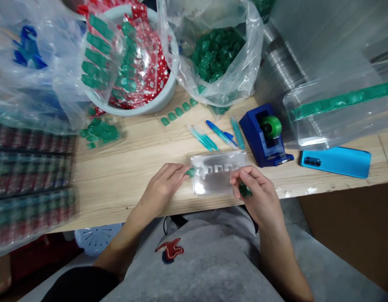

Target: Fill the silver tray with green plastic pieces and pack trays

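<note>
A small clear plastic blister tray (213, 184) lies near the table's front edge, with a row of square hollows along its middle. At the tray's left end, my left hand (164, 182) pinches a small green plastic piece (190, 172) close to the first hollow. Over the tray's right end, my right hand (258, 193) is curled around several dark green pieces (244, 190); its fingers partly hide them and the last hollow. Behind the tray lie teal pens (203, 138) and a blue pen (221, 133).
A blue tape dispenser (259, 136) stands right of the tray, beside a blue phone (335, 162). Behind are a bag of green pieces (217, 52) and a pale tub (131, 110) of red packets. Stacked packs (30, 176) fill the left side. A clear box (319, 130) stands right.
</note>
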Tool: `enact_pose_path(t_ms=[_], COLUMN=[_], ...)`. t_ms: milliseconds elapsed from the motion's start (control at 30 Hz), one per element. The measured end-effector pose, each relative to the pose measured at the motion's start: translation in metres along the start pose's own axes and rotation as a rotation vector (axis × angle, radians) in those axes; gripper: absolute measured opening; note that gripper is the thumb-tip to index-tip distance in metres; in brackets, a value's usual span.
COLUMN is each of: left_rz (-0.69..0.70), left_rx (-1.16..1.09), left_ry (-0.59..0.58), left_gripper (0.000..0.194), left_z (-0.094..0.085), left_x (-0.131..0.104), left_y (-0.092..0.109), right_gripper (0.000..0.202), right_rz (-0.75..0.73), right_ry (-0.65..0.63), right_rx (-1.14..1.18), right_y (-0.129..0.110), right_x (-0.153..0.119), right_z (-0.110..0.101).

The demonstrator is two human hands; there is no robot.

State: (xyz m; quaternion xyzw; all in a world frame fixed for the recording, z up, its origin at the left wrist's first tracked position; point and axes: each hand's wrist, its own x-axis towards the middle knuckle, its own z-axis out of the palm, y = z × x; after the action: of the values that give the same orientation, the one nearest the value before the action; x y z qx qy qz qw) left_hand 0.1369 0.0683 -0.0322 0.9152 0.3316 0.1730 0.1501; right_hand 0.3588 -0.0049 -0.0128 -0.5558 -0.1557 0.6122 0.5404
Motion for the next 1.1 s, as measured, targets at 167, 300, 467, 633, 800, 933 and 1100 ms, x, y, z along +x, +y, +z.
enact_pose_path(t_ms=[167,300,467,633,800,933,1100], left_rz=[0.108,0.130,0.074,0.067,0.166,0.206,0.024], left_rx=[0.123,0.223,0.077,-0.088,0.060,0.146,-0.162], left_ry=[-0.009,-0.011,-0.011,-0.084,-0.119,-0.084,0.085], left_gripper=[0.021,0.022,0.022,0.024,0.030,0.031,0.030], left_z=[0.015,0.022,0.024,0.018,0.020,0.027,0.013], left_x=[0.012,0.016,0.015,0.015,0.011,0.010,0.013], left_y=[0.009,0.012,0.007,0.001,0.008,0.012,0.027], right_gripper=[0.021,0.018,0.014,0.013,0.012,0.019,0.025], right_rz=[0.002,0.013,0.178,0.221,0.225,0.195,0.144], right_ry=[-0.023,-0.027,-0.035,-0.035,-0.049,-0.095,-0.162], right_rx=[-0.004,0.058,0.318,0.456,0.516,0.544,0.570], right_y=[-0.001,0.003,0.007,0.008,0.009,0.010,0.006], right_x=[-0.002,0.000,0.004,0.007,0.009,0.009,0.005], right_z=[0.000,0.002,0.001,-0.001,0.002,0.009,0.016])
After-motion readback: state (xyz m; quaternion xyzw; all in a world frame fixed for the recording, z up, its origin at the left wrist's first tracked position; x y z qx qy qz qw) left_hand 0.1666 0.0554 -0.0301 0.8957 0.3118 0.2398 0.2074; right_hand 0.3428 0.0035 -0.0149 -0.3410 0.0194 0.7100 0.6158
